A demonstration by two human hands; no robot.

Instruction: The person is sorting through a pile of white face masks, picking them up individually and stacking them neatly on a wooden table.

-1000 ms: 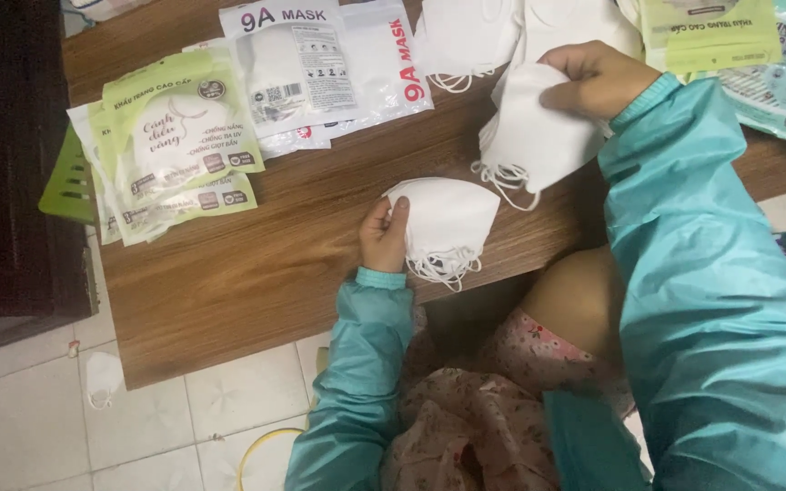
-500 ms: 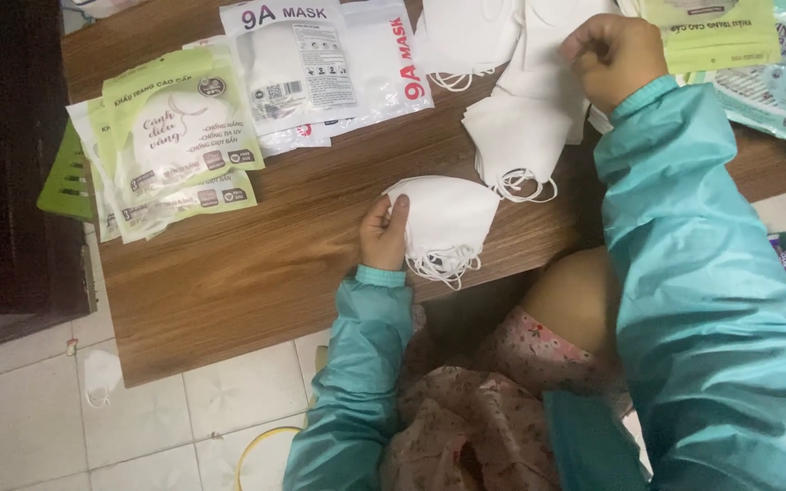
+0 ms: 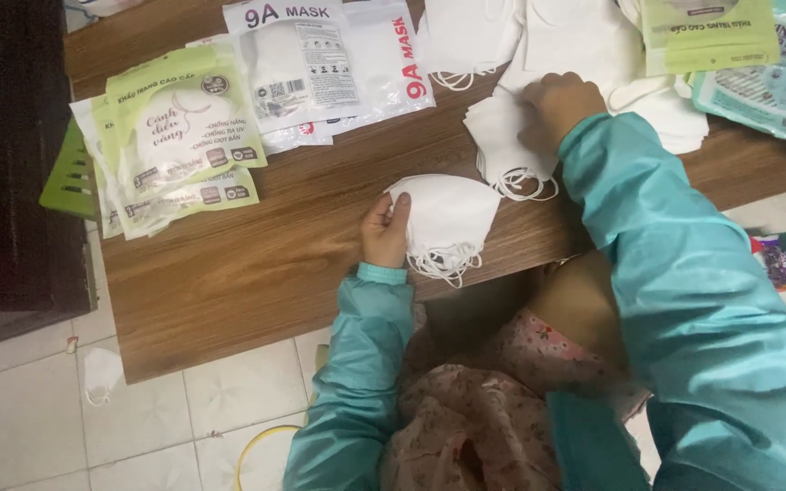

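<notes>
The masks (image 3: 448, 218) are plain white, loops too; the sleeves (image 3: 684, 273) are teal; the table (image 3: 256, 264) is brown with wood grain; the left packets (image 3: 179, 136) are pale green with white panels; the middle packets (image 3: 320, 64) are white with red and dark print; the lap cloth (image 3: 475, 418) is pink, flowered; the floor tiles (image 3: 38, 418) are off-white.

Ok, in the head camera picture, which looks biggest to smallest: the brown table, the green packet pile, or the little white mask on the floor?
1. Brown table, by far the biggest.
2. Green packet pile.
3. White mask on the floor, the smallest; it lies farther from the camera, so it looks a bit smaller.
</notes>
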